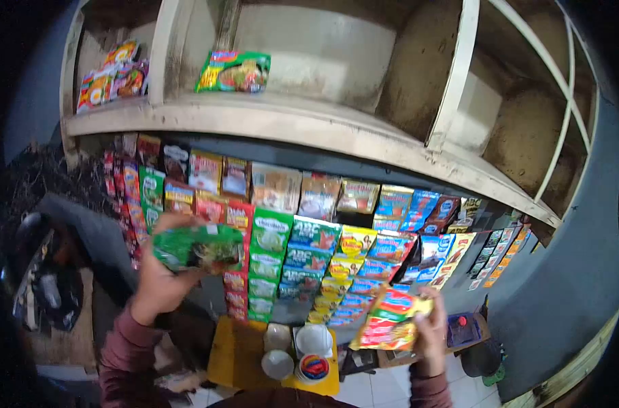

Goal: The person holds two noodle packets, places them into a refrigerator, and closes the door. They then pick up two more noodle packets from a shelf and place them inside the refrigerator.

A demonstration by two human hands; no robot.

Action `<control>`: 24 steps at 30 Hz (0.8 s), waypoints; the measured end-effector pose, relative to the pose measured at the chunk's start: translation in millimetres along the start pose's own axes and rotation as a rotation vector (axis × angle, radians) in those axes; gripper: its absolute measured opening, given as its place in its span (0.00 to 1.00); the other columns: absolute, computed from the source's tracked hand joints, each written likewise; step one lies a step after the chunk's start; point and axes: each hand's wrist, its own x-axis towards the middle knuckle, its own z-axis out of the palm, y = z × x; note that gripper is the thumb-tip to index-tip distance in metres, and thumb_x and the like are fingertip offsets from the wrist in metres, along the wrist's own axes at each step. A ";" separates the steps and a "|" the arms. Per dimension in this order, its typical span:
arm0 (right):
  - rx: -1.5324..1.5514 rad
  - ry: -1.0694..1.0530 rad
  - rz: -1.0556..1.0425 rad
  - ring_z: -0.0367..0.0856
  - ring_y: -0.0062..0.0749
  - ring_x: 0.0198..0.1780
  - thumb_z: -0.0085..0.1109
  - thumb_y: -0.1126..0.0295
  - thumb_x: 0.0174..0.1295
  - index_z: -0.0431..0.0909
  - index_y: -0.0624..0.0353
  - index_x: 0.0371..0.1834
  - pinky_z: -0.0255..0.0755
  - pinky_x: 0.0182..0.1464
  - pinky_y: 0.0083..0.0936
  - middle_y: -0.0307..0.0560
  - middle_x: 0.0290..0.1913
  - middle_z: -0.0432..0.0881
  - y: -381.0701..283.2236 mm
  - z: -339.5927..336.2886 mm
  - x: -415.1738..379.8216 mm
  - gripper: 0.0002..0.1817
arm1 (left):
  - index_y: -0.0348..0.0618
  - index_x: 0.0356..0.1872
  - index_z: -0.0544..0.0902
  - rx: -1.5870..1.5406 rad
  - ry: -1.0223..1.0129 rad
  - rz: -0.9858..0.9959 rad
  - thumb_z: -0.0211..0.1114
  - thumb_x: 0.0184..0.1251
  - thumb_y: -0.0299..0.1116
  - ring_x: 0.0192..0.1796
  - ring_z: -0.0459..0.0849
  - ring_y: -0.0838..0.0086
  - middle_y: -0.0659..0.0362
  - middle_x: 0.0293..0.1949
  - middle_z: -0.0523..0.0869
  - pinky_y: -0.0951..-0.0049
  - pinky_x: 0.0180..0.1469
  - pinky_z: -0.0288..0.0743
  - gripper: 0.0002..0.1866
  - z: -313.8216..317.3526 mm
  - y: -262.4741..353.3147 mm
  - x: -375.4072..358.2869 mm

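My left hand [161, 280] grips a green instant noodle packet [199, 247], its fingers wrapped round the left end. The packet is held up in front of the hanging sachets, below the shelf. Lower on the right, my right hand [428, 333] pinches a yellow and red instant noodle packet [390, 319] by its right edge; this one tilts. A similar green noodle packet [235, 72] leans at the back of the shelf's middle compartment. Several white and orange noodle packets [112, 80] lie in the left compartment.
A worn white wooden shelf [269, 115] runs across above my hands. Strips of drink sachets [309, 255] hang beneath it along the wall. Below stands a yellow table [238, 353] with white bowls [277, 364] and a tub [313, 368]. A dark bag [51, 292] is at left.
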 end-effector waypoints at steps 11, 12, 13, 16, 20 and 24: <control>0.663 -0.065 0.977 0.83 0.38 0.54 0.52 0.59 0.72 0.70 0.59 0.62 0.78 0.57 0.39 0.48 0.55 0.81 149.1 -47.7 -60.7 0.22 | 0.38 0.60 0.75 -0.365 -0.008 -0.971 0.76 0.56 0.26 0.53 0.82 0.76 0.58 0.51 0.85 0.69 0.58 0.76 0.29 106.9 -25.7 -189.9; 0.683 -0.102 1.039 0.83 0.38 0.54 0.51 0.58 0.72 0.70 0.59 0.62 0.78 0.57 0.39 0.47 0.55 0.81 160.5 -46.6 -63.8 0.21 | 0.39 0.61 0.73 -0.363 -0.015 -0.930 0.76 0.55 0.25 0.54 0.81 0.76 0.59 0.52 0.84 0.70 0.59 0.75 0.31 109.0 -18.2 -195.9; 0.707 -0.145 1.091 0.83 0.37 0.54 0.51 0.57 0.72 0.70 0.58 0.62 0.78 0.57 0.38 0.47 0.55 0.81 165.4 -40.0 -62.7 0.21 | 0.39 0.62 0.72 -0.357 -0.021 -0.877 0.77 0.54 0.24 0.54 0.81 0.76 0.59 0.52 0.83 0.70 0.59 0.75 0.33 108.6 -11.6 -202.2; 0.736 -0.271 1.189 0.83 0.36 0.55 0.51 0.56 0.72 0.71 0.57 0.61 0.78 0.56 0.37 0.46 0.56 0.81 162.2 -13.7 -61.0 0.21 | 0.39 0.62 0.71 -0.273 -0.002 -0.895 0.78 0.51 0.22 0.55 0.79 0.78 0.61 0.52 0.82 0.72 0.60 0.72 0.36 99.5 13.6 -224.8; 0.850 -0.394 1.208 0.83 0.38 0.54 0.48 0.59 0.73 0.71 0.59 0.60 0.77 0.56 0.36 0.49 0.54 0.81 167.5 32.8 -74.5 0.20 | 0.39 0.58 0.75 -0.163 0.064 -0.856 0.78 0.48 0.21 0.53 0.77 0.81 0.64 0.49 0.82 0.76 0.59 0.70 0.32 76.7 49.6 -253.6; 0.821 -0.532 1.225 0.81 0.40 0.56 0.50 0.63 0.71 0.72 0.57 0.59 0.75 0.59 0.38 0.48 0.52 0.80 161.5 69.4 -102.7 0.17 | 0.39 0.56 0.77 -0.072 0.195 -0.845 0.78 0.49 0.21 0.52 0.78 0.81 0.65 0.48 0.83 0.76 0.58 0.70 0.30 53.1 80.8 -279.7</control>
